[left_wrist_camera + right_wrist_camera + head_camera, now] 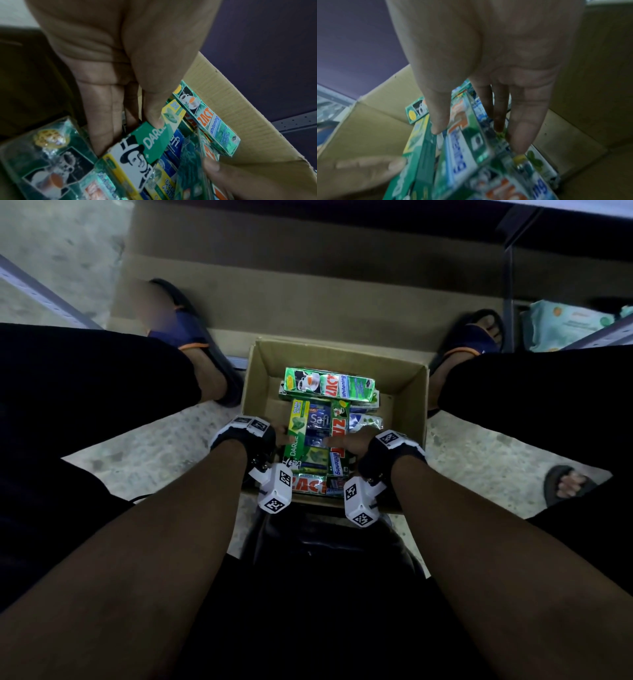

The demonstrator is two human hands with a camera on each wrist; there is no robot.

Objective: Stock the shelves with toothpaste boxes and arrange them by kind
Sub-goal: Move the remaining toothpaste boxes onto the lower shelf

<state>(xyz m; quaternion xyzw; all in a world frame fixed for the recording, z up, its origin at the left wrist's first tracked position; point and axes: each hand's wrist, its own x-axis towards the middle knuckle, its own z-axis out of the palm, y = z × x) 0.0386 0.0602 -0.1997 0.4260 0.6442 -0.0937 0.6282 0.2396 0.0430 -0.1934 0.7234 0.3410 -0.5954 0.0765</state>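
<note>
Two hands reach into a cardboard carton (407, 392) of toothpaste boxes on the floor.

Head view: the left hand (274, 436) holds a green Darlie box (295, 436) at the carton's left side; the right hand (349, 445) grips a green Zact box (337, 446) standing on edge. Left wrist view: thumb on top and fingers (102, 121) beneath pinch the Darlie box. Right wrist view: thumb and fingers (527, 124), pointing down, straddle the blurred Zact box.

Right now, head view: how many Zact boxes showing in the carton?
3 Zact boxes: one crosswise at the far end, one lengthwise under the right hand, one at the near end. Others may be hidden underneath.
</note>
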